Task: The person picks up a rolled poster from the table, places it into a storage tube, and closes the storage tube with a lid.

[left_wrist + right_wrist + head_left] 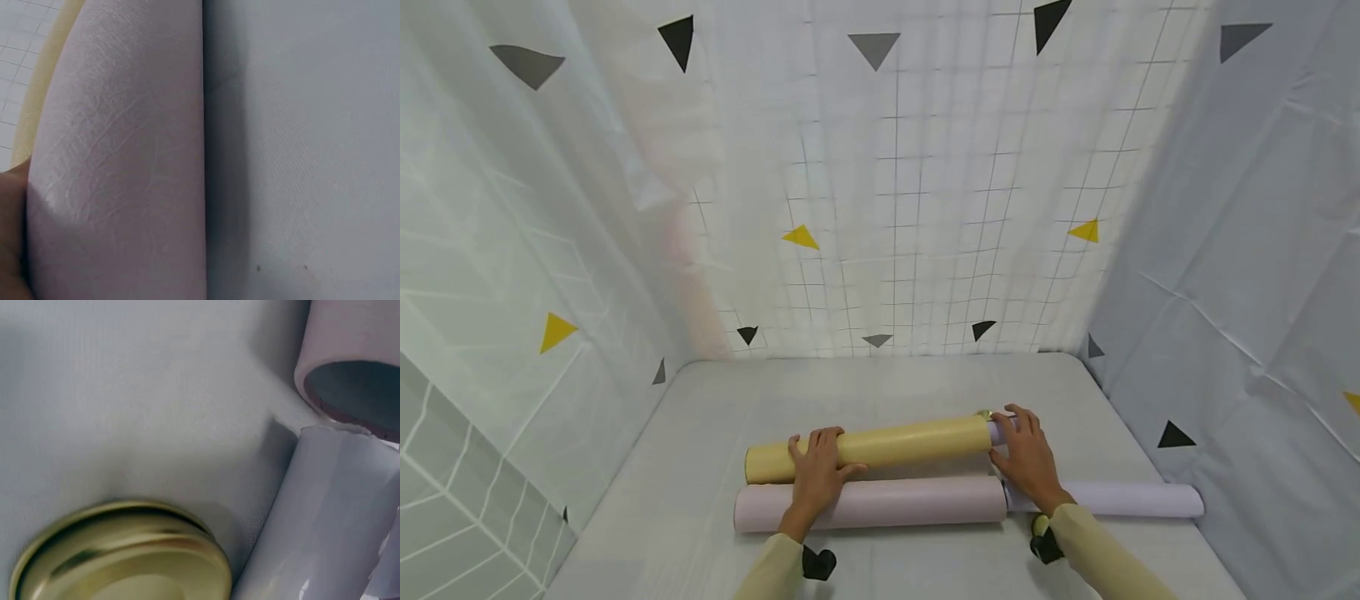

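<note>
A yellow tube [910,443] lies slightly tilted on the far side of a thicker pink tube [925,502]. My left hand [818,477] grips the yellow tube near its left end, fingers over the top and thumb along the near side. From the yellow tube's right end sticks a short piece of a thinner lilac tube [997,432]. My right hand [1027,454] holds that piece, fingers over it and thumb below. A second lilac tube [1120,499] extends right from the pink tube's open end, under my right wrist; the right wrist view shows the two ends close together.
A gold lid [137,575] lies near my right wrist, in front of the second lilac tube. Another small gold round thing [983,414] shows behind the yellow tube. The white-covered table [700,417] meets hanging sheets at the back and both sides.
</note>
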The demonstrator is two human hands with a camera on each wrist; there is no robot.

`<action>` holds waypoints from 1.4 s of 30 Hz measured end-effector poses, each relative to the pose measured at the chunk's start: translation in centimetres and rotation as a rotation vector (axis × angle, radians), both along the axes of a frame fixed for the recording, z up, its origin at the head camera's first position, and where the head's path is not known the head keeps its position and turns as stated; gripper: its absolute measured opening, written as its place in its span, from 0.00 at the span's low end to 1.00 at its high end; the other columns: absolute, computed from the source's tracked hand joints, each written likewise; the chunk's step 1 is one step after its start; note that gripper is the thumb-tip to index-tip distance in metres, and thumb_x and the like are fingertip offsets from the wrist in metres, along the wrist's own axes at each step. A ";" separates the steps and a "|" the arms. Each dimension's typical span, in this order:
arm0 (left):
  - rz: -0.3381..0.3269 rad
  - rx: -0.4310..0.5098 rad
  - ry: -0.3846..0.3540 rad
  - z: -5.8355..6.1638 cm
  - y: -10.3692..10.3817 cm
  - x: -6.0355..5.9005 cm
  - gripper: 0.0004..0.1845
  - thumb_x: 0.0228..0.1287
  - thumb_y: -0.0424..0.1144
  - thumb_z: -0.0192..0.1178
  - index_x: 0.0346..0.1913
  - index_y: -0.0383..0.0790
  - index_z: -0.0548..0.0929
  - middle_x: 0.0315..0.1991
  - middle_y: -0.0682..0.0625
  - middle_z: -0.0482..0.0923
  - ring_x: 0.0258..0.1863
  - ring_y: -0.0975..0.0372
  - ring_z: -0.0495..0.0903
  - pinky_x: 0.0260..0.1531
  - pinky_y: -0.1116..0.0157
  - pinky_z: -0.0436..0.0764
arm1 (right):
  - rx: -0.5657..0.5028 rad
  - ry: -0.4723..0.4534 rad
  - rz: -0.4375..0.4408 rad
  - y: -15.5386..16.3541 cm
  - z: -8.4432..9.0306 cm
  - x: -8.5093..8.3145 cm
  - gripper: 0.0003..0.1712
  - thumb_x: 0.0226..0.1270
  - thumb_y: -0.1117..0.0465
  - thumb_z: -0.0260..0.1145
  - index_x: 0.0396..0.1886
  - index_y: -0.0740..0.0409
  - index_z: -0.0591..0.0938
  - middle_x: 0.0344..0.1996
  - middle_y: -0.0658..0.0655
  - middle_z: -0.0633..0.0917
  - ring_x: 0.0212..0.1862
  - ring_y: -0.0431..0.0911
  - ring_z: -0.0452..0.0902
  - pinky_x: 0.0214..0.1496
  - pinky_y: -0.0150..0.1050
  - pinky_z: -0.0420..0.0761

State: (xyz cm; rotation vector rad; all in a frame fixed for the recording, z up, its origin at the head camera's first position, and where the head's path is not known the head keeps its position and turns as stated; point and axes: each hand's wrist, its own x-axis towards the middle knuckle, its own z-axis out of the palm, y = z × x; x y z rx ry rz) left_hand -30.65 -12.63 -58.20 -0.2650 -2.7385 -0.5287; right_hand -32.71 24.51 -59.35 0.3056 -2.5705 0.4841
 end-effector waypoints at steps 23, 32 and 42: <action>0.006 -0.013 0.001 0.0 0.2 -0.1 0.43 0.49 0.64 0.71 0.63 0.38 0.76 0.60 0.44 0.81 0.63 0.50 0.75 0.68 0.35 0.54 | -0.202 -0.134 0.197 -1.9 0.4 -0.2 0.38 0.56 0.80 0.59 0.70 0.68 0.68 0.69 0.72 0.67 0.62 0.66 0.75 0.47 0.50 0.78; 0.009 -0.027 0.031 0.0 0.1 0.1 0.42 0.50 0.64 0.72 0.61 0.39 0.77 0.59 0.44 0.82 0.61 0.50 0.76 0.67 0.35 0.56 | -0.227 -0.188 0.214 -2.3 0.7 0.3 0.38 0.60 0.79 0.59 0.73 0.66 0.64 0.68 0.71 0.71 0.53 0.55 0.78 0.44 0.42 0.80; 0.009 -0.031 0.030 -0.2 0.1 -0.1 0.42 0.49 0.64 0.71 0.62 0.39 0.77 0.59 0.44 0.82 0.62 0.50 0.76 0.67 0.35 0.56 | -0.244 -0.206 0.248 -2.3 0.5 0.1 0.42 0.63 0.79 0.56 0.77 0.64 0.58 0.69 0.67 0.71 0.62 0.55 0.75 0.54 0.47 0.77</action>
